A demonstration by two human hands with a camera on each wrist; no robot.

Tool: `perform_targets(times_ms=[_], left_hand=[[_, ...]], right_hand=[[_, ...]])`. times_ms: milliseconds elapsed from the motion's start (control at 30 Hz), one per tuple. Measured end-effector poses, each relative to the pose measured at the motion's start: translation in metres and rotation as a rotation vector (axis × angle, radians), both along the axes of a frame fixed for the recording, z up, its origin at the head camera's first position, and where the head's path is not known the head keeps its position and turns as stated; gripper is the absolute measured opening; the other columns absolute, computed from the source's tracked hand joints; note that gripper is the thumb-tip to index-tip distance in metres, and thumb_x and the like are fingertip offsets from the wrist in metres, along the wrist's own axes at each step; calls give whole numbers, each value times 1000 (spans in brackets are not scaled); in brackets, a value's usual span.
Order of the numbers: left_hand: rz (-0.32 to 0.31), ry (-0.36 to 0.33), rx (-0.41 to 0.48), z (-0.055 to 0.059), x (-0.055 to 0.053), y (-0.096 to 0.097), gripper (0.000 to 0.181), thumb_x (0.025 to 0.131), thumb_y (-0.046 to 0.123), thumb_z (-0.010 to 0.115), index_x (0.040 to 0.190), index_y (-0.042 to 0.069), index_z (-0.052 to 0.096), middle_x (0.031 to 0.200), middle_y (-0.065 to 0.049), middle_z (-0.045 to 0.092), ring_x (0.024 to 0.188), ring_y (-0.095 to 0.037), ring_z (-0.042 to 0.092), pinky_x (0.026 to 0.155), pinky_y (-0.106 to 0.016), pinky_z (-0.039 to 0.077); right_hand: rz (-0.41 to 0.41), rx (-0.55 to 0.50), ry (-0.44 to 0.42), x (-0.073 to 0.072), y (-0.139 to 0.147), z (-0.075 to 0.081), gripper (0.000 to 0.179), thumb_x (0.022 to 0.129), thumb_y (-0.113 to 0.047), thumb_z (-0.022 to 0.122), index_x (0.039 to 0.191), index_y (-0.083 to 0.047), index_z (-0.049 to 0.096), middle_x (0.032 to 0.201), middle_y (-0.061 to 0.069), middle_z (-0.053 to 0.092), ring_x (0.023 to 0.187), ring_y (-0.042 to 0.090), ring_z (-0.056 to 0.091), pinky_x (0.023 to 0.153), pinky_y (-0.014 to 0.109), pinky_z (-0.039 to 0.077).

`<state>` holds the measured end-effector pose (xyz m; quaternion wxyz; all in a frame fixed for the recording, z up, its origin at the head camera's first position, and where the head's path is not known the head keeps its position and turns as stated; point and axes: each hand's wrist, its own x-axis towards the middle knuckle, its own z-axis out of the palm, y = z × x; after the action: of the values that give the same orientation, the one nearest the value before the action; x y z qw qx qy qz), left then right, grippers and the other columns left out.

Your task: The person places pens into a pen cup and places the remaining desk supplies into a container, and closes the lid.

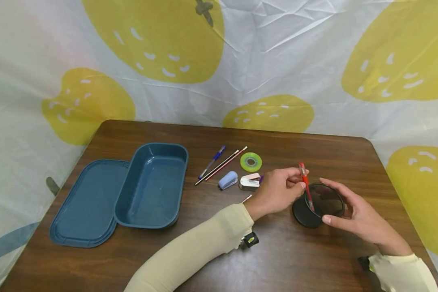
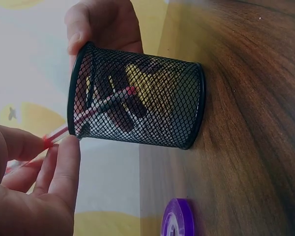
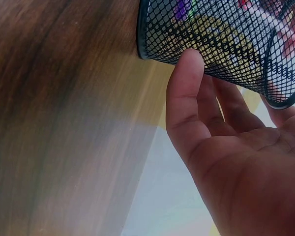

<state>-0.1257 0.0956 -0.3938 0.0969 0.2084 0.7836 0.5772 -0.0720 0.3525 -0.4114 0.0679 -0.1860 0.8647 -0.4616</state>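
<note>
My left hand [image 1: 277, 190] pinches a red pen [image 1: 307, 187] between thumb and fingers near its upper part. The pen slants down into a black mesh pen holder [image 2: 182, 98], its tip visible through the mesh in the left wrist view, partway down inside. My right hand [image 1: 361, 217] holds this pen holder from the right side, thumb [image 3: 189, 64] on the near side and fingers behind. In the head view the holder stands on the table. A purple tape roll [image 2: 188, 216] lies near the left hand, mostly hidden behind it in the head view.
Left of the hands lie a white stapler [image 1: 249, 182], a light blue stapler [image 1: 228, 180], a green tape roll [image 1: 244, 162], a blue pen [image 1: 211, 162] and two pencils [image 1: 224, 164]. A blue box [image 1: 151, 194] stands farther left, its lid [image 1: 87, 202] beside it.
</note>
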Motion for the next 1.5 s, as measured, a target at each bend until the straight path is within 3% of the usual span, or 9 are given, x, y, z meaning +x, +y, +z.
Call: perform_targets(times_ms=[567,800,1100,1233,1500], left_hand=[[-17,6,6,-4,2,-5,36,101,18,68,137,17,71,110,5,80,86,8,67,75,-12,54],[-24,28,22,-2,1,-13,34,102,18,67,136,17,71,111,2,80,88,6,67,76,-13,54],[-25,9,49,3,3,-33,31,102,17,67,133,15,72,113,0,79,94,4,68,81,-16,55],[-18,-8,66,3,4,-46,28,102,17,68,129,14,74,114,-3,79,94,1,68,80,-18,56],[15,-8,35,1,4,-67,23,101,16,70,123,14,76,115,0,79,96,-3,70,81,-19,57]], right_hand=[[6,-5,-5,0,0,0,87,89,4,79,163,-19,39,142,6,62,122,5,64,73,29,61],[19,-17,-10,0,1,0,87,89,6,79,163,-13,37,140,8,63,119,8,66,74,29,62],[32,-9,3,-1,1,0,89,88,6,80,163,-16,37,139,10,63,116,7,66,72,28,60],[29,-20,8,0,2,-1,90,87,8,80,163,-14,36,141,10,62,121,5,65,77,25,61],[-7,-52,45,2,3,-4,89,83,13,80,160,-5,39,144,-1,59,122,2,63,79,23,61]])
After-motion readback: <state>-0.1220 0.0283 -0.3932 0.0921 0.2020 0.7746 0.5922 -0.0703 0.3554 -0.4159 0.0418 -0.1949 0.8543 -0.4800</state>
